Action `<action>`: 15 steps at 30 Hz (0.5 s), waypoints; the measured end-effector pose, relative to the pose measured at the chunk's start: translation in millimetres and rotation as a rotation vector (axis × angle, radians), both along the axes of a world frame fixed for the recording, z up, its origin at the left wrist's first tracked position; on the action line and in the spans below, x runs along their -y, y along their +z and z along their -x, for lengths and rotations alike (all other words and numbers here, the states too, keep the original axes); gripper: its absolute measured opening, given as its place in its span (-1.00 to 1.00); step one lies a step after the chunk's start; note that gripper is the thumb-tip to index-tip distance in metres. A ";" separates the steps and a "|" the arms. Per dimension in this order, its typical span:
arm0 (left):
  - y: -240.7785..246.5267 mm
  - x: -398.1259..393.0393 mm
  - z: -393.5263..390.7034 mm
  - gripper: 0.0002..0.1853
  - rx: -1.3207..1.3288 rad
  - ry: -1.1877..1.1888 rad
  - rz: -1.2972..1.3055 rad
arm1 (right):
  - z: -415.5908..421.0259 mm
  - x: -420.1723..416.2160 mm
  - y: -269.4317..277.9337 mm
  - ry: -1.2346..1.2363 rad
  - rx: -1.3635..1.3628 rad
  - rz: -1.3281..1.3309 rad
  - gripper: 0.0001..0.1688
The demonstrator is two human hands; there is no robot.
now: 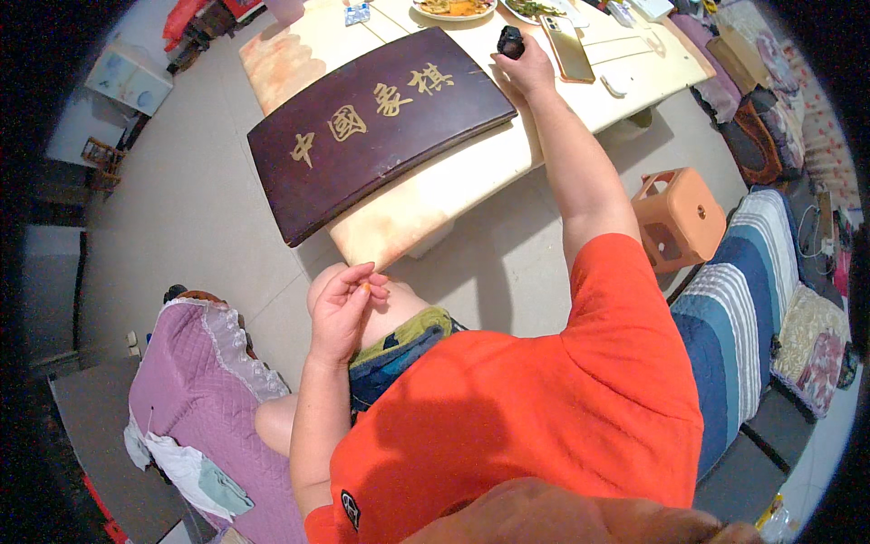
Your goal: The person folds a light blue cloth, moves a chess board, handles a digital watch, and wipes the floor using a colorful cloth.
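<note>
My right hand (529, 64) is at the table's far side, its fingers closed around a small black object (510, 43) that looks like a watch. A dark wooden Chinese chess box (380, 129) with gold characters lies across the table, to the left of that hand. Right of the hand a smartphone (569, 51) lies near a small white item (614, 85). My left hand (346, 309) hovers over my knee near the table corner, fingers curled with the thumb close to them; whether something small is between them cannot be told.
Plates of food (454, 8) and a blister pack (357, 13) are at the back of the pale table (421, 211). An orange plastic stool (686, 217) stands on the right, before a striped sofa cover (737, 306). A purple quilted cover (183, 381) lies at the left.
</note>
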State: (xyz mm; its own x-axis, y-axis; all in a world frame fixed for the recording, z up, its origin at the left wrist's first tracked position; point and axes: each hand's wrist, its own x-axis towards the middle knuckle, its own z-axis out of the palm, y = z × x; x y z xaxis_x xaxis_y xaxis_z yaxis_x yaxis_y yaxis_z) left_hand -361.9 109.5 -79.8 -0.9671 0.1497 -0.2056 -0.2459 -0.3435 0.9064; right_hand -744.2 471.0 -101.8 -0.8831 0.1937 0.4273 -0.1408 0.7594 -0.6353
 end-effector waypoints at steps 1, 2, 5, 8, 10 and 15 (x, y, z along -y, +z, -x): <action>-0.1 0.8 0.2 -0.67 0.008 -0.003 -0.007 | 2.3 -1.6 -3.2 -0.014 -0.029 -0.031 -0.16; -0.4 1.4 0.3 -0.68 0.016 -0.006 -0.014 | 4.1 -3.4 -5.5 -0.011 -0.024 -0.023 -0.14; -2.4 3.9 -0.4 -0.67 0.004 -0.017 -0.062 | 4.9 -1.8 -4.4 -0.006 -0.009 0.003 -0.09; -2.4 4.1 -0.8 -0.67 -0.020 -0.017 -0.088 | -4.3 2.9 1.1 -0.020 0.013 0.014 -0.08; -3.5 4.2 -0.8 -0.66 -0.022 -0.022 -0.102 | -6.8 1.1 1.5 -0.027 0.018 0.011 -0.08; -3.3 5.0 -2.5 -0.67 -0.012 -0.007 -0.091 | -16.6 7.4 8.5 -0.041 0.054 -0.003 -0.20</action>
State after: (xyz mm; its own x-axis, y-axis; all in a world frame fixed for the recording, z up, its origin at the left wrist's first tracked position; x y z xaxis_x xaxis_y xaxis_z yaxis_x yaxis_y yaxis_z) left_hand -359.4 104.6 -83.1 -0.9682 0.1745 -0.1795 -0.2384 -0.4231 0.8742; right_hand -727.6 463.6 -93.4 -0.8962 0.2287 0.3802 -0.0754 0.7660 -0.6384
